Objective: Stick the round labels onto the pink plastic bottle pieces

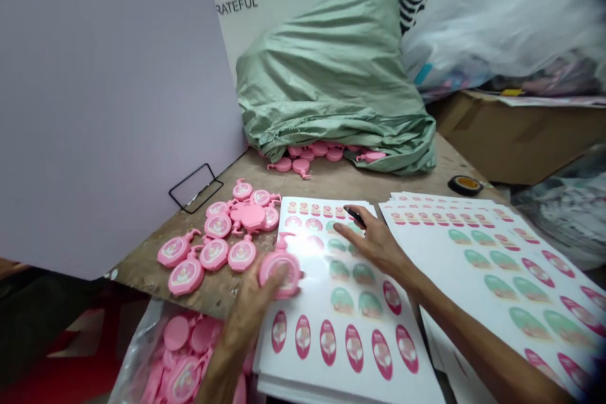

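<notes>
My left hand grips a round pink plastic piece at the left edge of a white sticker sheet. My right hand lies over the upper middle of that sheet, fingers pinched around a small dark tool close to the green stickers. The sheet carries rows of pink oval and green stickers. Several pink pieces with stickers on them lie in a cluster on the table to the left.
A second stack of sticker sheets lies to the right. A green bag spills pink pieces at the back. A clear bag of pink pieces hangs below the table edge. A tape roll, cardboard box and lilac board stand around.
</notes>
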`<state>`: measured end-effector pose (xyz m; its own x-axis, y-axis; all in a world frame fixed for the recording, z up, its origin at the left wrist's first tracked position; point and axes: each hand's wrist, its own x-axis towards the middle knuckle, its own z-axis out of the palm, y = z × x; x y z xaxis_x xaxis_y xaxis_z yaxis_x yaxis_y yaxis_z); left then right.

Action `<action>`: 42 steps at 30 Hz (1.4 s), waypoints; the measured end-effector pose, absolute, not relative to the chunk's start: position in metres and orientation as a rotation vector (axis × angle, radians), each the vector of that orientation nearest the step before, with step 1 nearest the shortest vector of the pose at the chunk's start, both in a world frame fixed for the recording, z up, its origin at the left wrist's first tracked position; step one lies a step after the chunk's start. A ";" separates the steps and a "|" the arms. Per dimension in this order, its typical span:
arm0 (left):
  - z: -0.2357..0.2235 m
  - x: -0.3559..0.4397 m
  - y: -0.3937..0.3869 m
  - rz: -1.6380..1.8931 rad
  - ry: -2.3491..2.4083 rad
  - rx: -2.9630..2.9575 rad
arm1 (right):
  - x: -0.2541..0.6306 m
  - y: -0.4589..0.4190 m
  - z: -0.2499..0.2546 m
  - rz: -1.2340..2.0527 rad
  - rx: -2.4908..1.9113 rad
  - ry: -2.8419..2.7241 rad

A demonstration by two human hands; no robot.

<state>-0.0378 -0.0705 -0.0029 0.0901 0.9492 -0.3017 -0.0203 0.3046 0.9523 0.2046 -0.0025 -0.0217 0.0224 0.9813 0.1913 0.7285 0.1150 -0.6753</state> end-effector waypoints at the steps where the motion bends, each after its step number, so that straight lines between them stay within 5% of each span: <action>1: -0.005 -0.050 -0.060 0.977 1.455 1.133 | 0.211 0.016 -0.023 0.489 -1.729 -1.803; 9: -0.032 -0.104 0.003 1.067 2.354 1.983 | 0.171 0.167 -0.033 0.351 -1.898 -1.983; 21: -0.017 -0.073 0.002 1.578 1.629 2.113 | 0.184 0.120 0.020 0.495 -1.639 -2.196; 23: -0.005 -0.052 0.000 1.359 1.474 1.892 | 0.198 0.087 0.037 0.712 -1.468 -2.239; 28: 0.011 -0.001 -0.040 0.827 1.080 1.186 | 0.223 0.007 0.048 1.834 -0.775 -1.870; 30: 0.008 0.013 -0.062 0.719 0.995 1.020 | 0.225 -0.014 0.042 1.948 -0.800 -1.717; 37: 0.006 0.014 -0.089 0.841 1.058 0.720 | 0.236 -0.043 0.012 1.126 -1.355 -1.813; 42: -0.002 -0.008 -0.076 1.019 1.119 0.595 | 0.239 -0.042 -0.015 0.964 -1.482 -1.693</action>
<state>-0.0081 -0.0763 -0.0019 0.0859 0.8912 -0.4454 -0.3595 0.4446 0.8204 0.2393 -0.0417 -0.0154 -0.1205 0.9925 0.0200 0.4891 0.0769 -0.8688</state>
